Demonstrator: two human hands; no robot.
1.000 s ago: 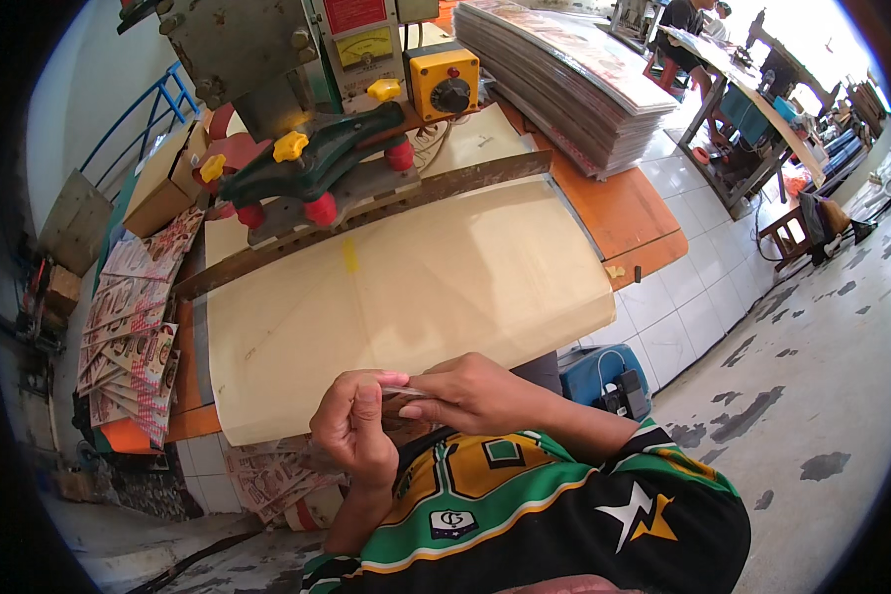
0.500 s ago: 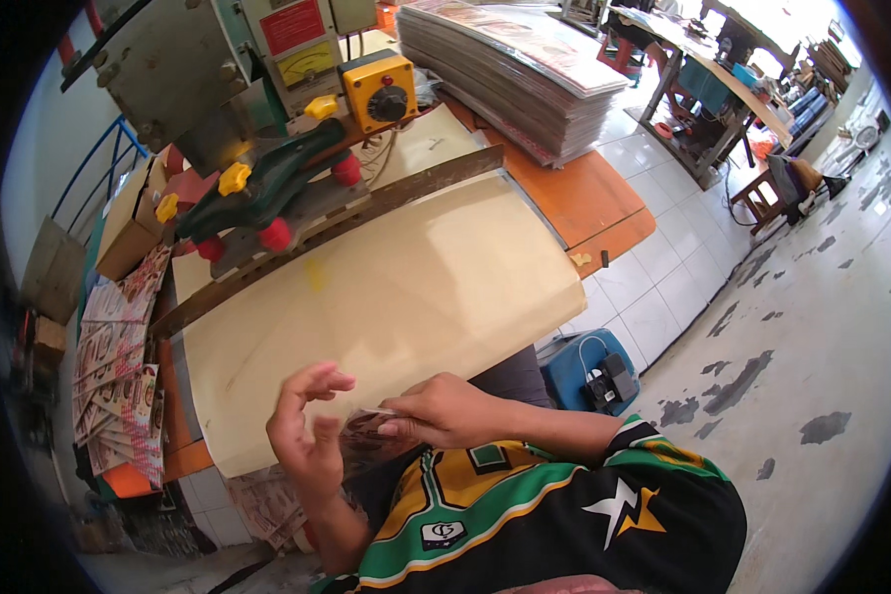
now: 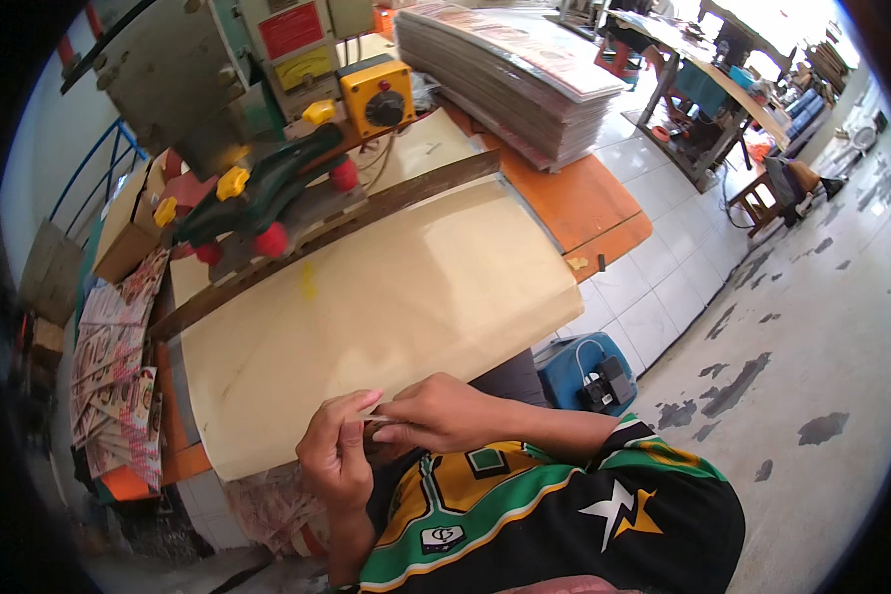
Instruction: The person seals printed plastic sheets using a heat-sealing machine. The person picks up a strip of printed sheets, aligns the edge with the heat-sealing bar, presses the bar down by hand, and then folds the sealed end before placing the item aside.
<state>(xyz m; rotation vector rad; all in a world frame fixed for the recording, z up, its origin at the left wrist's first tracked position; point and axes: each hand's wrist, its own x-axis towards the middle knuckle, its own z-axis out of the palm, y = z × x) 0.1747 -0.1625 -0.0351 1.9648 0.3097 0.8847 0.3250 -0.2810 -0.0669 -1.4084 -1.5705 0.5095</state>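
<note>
My right hand [image 3: 436,416] is closed, pinching a thin printed plastic piece [image 3: 376,419] between thumb and fingers. From the other side, my left hand [image 3: 339,450] closes on the same piece, thumb and fingers near its edge. Only a narrow strip of it shows; the hands hide the rest. Both hands are just off the near edge of a cream sheet [image 3: 386,307] that covers the worktop. More printed plastic pieces [image 3: 277,510] lie in a heap below that edge, left of my lap.
A press machine with a dark green clamp arm [image 3: 257,198] and metal bar [image 3: 346,233] stands behind the sheet. Printed packets [image 3: 119,376] are spread at the left. A tall sheet stack [image 3: 515,84] sits at the back right; a blue container [image 3: 584,371] stands on the floor.
My left hand has moved right and closed from a spread pose onto the printed piece. My right hand stays almost in place, and less of the piece shows between the hands.
</note>
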